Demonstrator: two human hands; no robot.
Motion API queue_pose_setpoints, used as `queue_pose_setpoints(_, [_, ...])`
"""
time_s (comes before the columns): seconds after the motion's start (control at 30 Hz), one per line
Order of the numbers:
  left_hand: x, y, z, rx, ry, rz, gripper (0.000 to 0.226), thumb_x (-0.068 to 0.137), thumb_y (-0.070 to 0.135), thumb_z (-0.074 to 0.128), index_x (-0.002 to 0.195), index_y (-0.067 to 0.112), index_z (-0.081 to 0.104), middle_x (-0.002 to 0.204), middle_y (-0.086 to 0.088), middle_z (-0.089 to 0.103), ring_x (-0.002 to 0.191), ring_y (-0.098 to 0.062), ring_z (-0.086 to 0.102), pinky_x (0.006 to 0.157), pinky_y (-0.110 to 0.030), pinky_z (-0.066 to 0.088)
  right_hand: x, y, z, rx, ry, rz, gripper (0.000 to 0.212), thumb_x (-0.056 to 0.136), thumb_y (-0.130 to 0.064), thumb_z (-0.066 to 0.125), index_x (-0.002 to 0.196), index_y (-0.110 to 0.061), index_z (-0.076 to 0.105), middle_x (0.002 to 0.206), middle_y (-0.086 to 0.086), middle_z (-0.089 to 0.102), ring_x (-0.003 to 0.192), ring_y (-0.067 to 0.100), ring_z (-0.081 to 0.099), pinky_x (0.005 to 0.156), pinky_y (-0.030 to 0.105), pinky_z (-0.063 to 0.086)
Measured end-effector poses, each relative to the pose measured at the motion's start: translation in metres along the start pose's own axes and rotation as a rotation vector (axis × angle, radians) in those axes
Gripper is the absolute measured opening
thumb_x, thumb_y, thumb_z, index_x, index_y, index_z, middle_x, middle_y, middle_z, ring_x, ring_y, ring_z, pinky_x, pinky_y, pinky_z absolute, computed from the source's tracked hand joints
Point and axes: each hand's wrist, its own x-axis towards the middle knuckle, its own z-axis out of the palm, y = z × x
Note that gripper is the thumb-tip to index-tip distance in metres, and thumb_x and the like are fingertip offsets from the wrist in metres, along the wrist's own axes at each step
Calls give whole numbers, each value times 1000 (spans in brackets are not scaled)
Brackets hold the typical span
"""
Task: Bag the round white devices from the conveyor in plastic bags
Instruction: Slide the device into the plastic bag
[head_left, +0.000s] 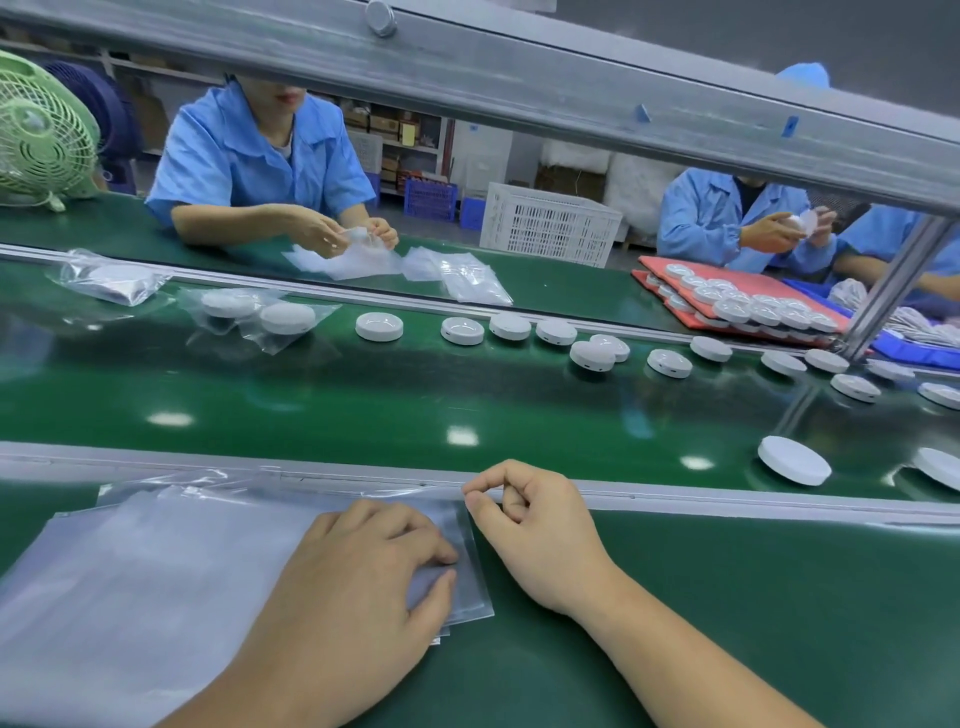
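Note:
A stack of clear plastic bags (156, 561) lies on the green bench in front of me. My left hand (353, 587) rests flat on the stack's right end, fingertips pressing the top bag. My right hand (535, 530) sits at the stack's upper right corner, with thumb and forefinger pinching the bag's edge by the metal rail. Several round white devices (379, 326) lie in a row along the far side of the green conveyor (363, 405). One larger-looking white device (794, 460) lies on the belt's near side at right. Bagged devices (285, 318) lie on the belt at far left.
A metal rail (727, 499) separates my bench from the belt. An overhead metal beam (571, 88) crosses the view. Two people in blue coats work on the far side, with loose bags (467, 273), a red tray of devices (748, 296), a white crate (550, 223) and a green fan (36, 135).

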Motion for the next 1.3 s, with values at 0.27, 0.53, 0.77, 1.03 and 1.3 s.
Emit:
queue_pose_setpoints(0.27, [1, 0, 1, -3, 2, 1, 31, 86, 62, 41, 100, 51, 67, 99, 35, 55, 102, 3, 48, 89, -27, 40, 0, -1, -1, 27, -10, 10, 14, 93, -29, 66, 90, -42, 68, 47, -11, 28, 48, 10, 28, 53, 14, 35])
queue_pose_setpoints(0.53, [1, 0, 2, 9, 20, 8, 28, 84, 61, 44, 97, 51, 67, 98, 35, 56, 99, 3, 50, 86, -26, 40, -1, -3, -1, 22, -3, 0, 13, 93, -29, 67, 90, -41, 68, 47, -11, 28, 48, 10, 30, 54, 15, 36])
queue_pose_setpoints(0.77, [2, 1, 0, -9, -3, -4, 29, 84, 61, 44, 96, 50, 68, 98, 35, 56, 98, 2, 51, 87, -29, 44, -1, -3, -1, 13, 1, -1, 14, 93, -29, 66, 90, -43, 67, 46, -11, 29, 48, 9, 30, 54, 14, 36])
queue_pose_setpoints(1.03, [3, 4, -3, -55, 3, -28, 55, 92, 73, 9, 112, 53, 57, 98, 36, 53, 104, 6, 42, 91, -24, 34, -1, -3, -1, 14, -2, -6, 11, 92, -31, 66, 91, -42, 68, 47, -11, 30, 48, 10, 31, 54, 13, 36])
queue_pose_setpoints(1.3, [4, 3, -2, -40, 10, -1, 36, 84, 70, 37, 95, 59, 70, 74, 33, 49, 87, 5, 45, 80, -24, 40, 0, -1, -1, 6, -3, -17, 10, 92, -34, 65, 91, -43, 67, 46, -11, 30, 48, 10, 30, 55, 12, 37])
